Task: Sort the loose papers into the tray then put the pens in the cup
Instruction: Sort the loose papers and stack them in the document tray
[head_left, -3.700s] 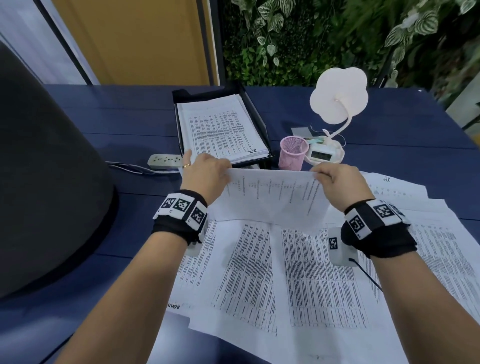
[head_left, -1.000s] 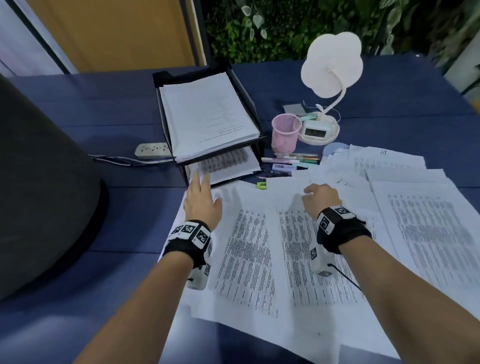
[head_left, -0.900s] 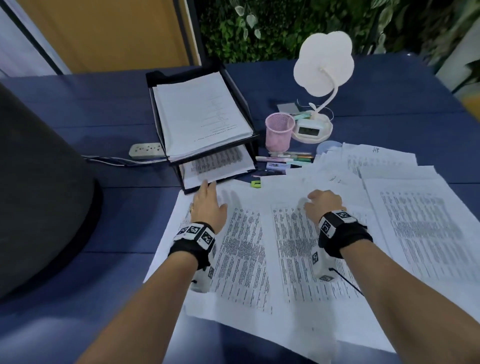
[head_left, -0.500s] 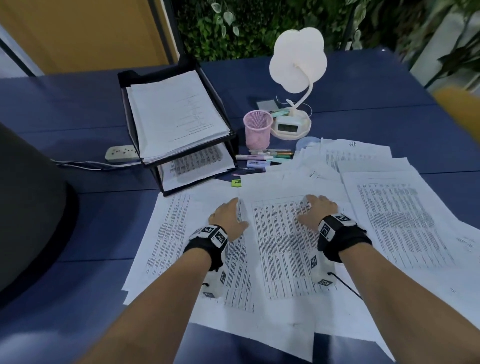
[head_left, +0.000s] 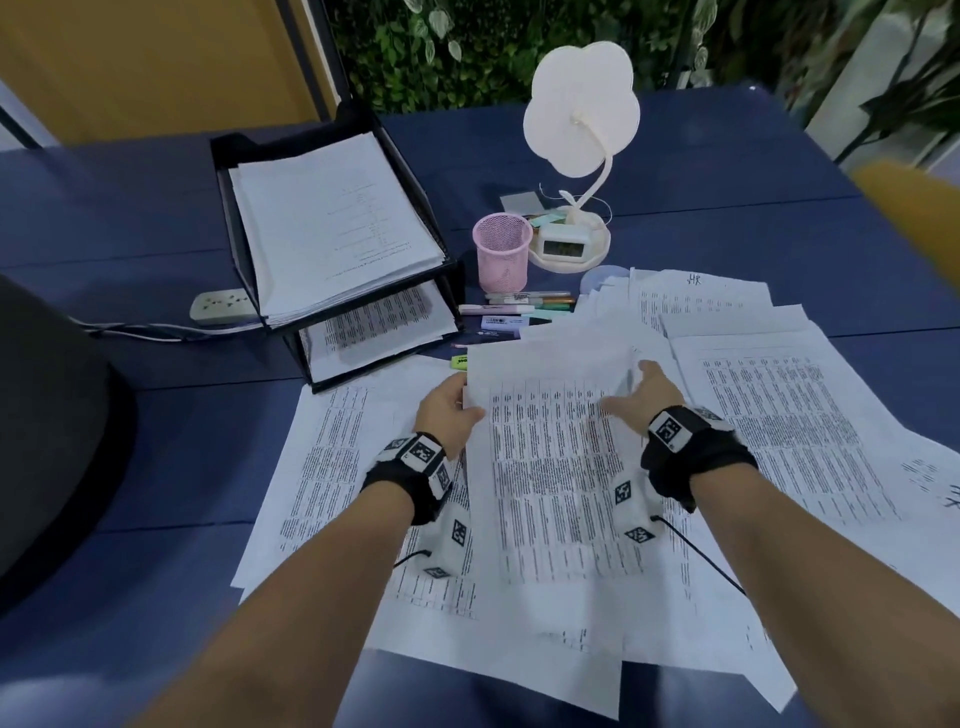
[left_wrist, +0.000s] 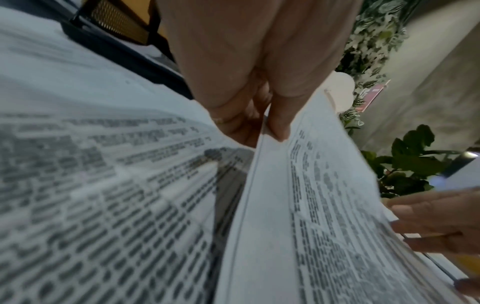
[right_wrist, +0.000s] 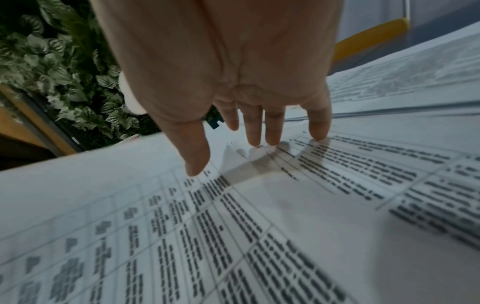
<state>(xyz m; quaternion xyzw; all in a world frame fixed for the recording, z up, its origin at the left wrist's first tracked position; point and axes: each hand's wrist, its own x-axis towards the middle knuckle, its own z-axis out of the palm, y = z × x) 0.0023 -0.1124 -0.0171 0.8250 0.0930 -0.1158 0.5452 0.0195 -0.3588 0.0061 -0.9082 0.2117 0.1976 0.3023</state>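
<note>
Loose printed papers (head_left: 779, 415) cover the near half of the blue table. In the middle lies one stack of sheets (head_left: 550, 467). My left hand (head_left: 449, 410) pinches its left edge, thumb on top and fingers beneath, as the left wrist view shows (left_wrist: 259, 133). That edge (left_wrist: 249, 205) is raised off the sheets below. My right hand (head_left: 639, 400) rests straight fingertips on the stack's right side (right_wrist: 255, 133). The black two-tier tray (head_left: 441, 270) holds papers on both levels. The pink mesh cup (head_left: 502, 252) stands right of it, with several pens (head_left: 524, 306) lying in front.
A white flower-shaped lamp (head_left: 579, 130) with a small clock (head_left: 563, 244) stands behind the cup. A power strip (head_left: 223, 305) and its cable lie left of the tray. A large dark rounded object (head_left: 52, 441) fills the left edge. A yellow chair back (head_left: 914, 208) shows at right.
My left hand went from lying flat on the papers to pinching the middle stack's left edge, which has lifted. My right hand's fingers have spread out on the stack's right side.
</note>
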